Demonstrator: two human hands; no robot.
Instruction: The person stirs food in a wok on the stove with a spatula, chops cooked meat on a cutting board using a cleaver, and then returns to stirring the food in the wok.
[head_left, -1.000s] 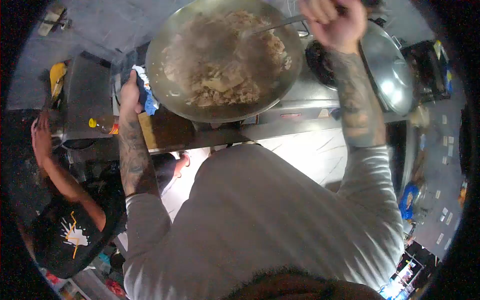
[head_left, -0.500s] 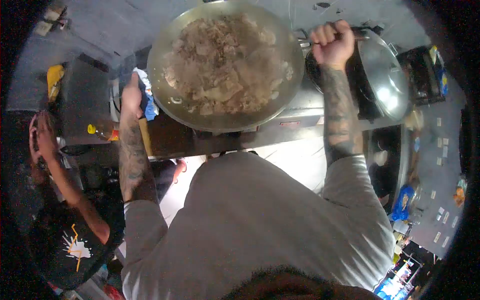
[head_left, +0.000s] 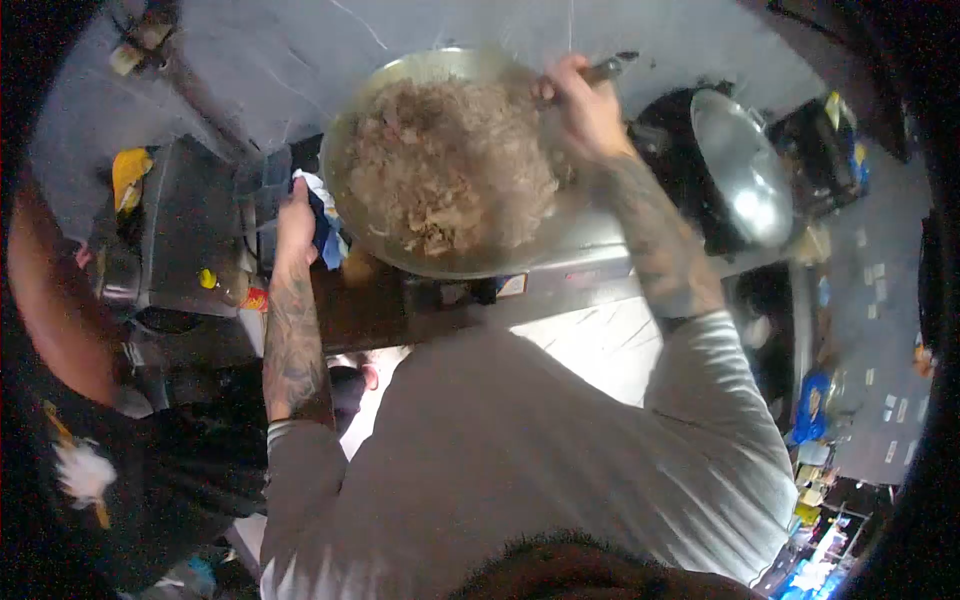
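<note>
A large round pan [head_left: 375, 256] is full of steaming, browned, shredded-looking meat [head_left: 450, 165]. At its left edge, my left hand [head_left: 296, 225] is closed on a folded white and blue cloth [head_left: 325, 222]; whether a pan handle lies under the cloth is hidden. My right hand [head_left: 588, 105] is over the pan's right side, its fingers wrapped round the dark handle of a cooking utensil [head_left: 606, 71]. Motion blur and the hand keep the utensil's working end from showing clearly.
Right of the pan stands a shiny metal lid [head_left: 745, 170]. A grey box-like container [head_left: 190, 230] and a yellow-capped bottle [head_left: 228, 288] are on the left. Another person's arm [head_left: 60, 290] and dark shirt are close by at far left.
My right hand has swung left with the utensil, from beside the pan to over its right side. The meat is shifted and heaped differently. The other person's arm has come nearer.
</note>
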